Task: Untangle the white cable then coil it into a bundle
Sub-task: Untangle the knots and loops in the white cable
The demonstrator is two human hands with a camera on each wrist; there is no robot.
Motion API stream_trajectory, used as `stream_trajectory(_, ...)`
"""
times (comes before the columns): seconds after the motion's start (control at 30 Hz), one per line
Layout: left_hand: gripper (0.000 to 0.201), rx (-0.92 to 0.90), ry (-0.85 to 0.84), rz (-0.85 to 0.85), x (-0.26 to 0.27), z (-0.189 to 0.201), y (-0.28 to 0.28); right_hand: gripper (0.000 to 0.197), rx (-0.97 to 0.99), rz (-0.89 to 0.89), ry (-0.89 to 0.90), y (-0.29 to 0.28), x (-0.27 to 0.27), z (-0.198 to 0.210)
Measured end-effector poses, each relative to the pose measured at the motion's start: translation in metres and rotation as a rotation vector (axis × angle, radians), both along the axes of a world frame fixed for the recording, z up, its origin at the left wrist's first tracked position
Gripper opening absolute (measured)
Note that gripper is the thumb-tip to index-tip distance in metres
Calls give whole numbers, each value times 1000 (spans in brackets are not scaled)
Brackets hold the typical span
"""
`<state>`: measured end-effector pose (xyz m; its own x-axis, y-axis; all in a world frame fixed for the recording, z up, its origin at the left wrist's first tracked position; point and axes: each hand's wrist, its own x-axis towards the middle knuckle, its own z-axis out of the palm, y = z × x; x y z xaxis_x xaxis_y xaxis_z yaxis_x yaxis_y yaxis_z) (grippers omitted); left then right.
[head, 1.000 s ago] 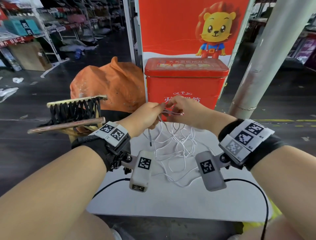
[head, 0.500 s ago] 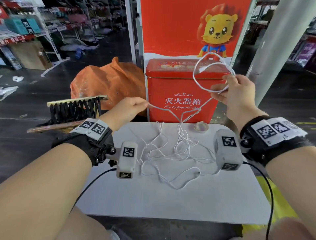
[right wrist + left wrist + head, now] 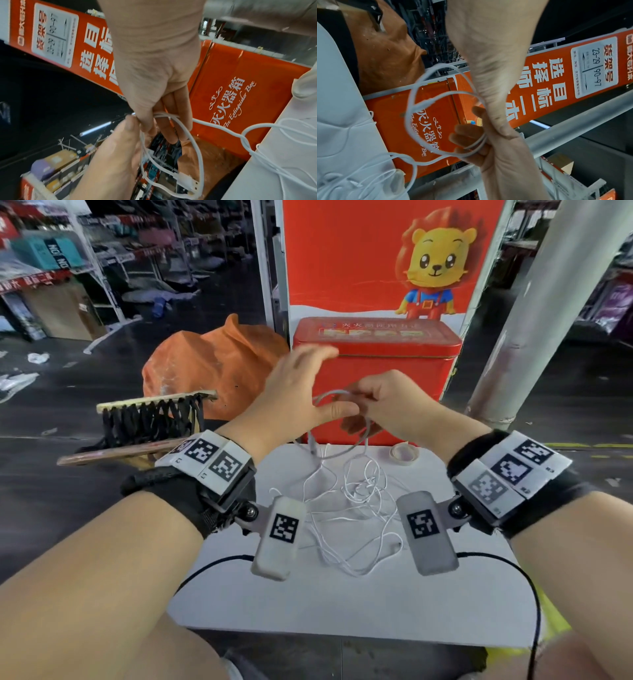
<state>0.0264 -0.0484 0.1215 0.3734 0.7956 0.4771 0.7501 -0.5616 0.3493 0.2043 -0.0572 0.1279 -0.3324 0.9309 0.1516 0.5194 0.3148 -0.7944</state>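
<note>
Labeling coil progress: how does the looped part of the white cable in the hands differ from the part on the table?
The looped part is lifted off the table, held where the right hand and left hand meet; the loose part lies on the table. The looped part forms round turns; the loose part is an irregular tangle. Both are one white cable.

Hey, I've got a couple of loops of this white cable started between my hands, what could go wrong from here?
1. Most of the thin white cable lies tangled on the white table; pulling more in may tighten a knot.
2. The right hand pinches the loops at one spot, with the left hand only partly on them, so they may spring open.
3. The loose plug end could catch in a loop.
</note>
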Motion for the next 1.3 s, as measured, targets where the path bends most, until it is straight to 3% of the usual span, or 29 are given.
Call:
stream_trajectory(0.07,48,-318,-17,-51,4,0,-3,15,39,38,-58,0,-6,-4)
stream_trajectory(0.13,41,-531,-181,-66,4,-3,-5,14,89,49,-93,2,-8,-9)
stream_trajectory(0.23,38,-665,-463,-5,-2,-9,0,24,81,-6,-111,7,-2,-15)
stream_trajectory(0.37,26,-855,-828,-23,-8,-8,2,16,18,-51,5,13,9,-20)
stream_trajectory(0.43,25,-898,-889,-50,-8,-9,1,8,-31,-34,99,14,11,-22)
stream_trajectory(0.5,25,-904,-965,-92,-7,-9,1,13,-53,-20,117,15,12,-22)
stream_trajectory(0.57,26,-878,-1075,-131,-10,-8,4,22,-80,-2,47,15,15,-23)
stream_trajectory(0.67,30,-828,-1208,-147,-16,-6,8,16,-152,42,-70,18,26,-32)
stream_trajectory(0.73,31,-838,-1199,-131,-20,-7,9,18,-162,19,-73,21,35,-37)
stream_trajectory(0.97,57,-1051,-893,-74,-18,-5,1,25,9,-102,19,19,42,-28)
stream_trajectory(1.13,47,-1071,-699,-54,-4,-7,-4,18,87,-49,17,14,24,-20)
stream_trajectory(1.3,25,-1019,-689,-96,3,-14,-6,9,159,-58,27,17,15,-22)
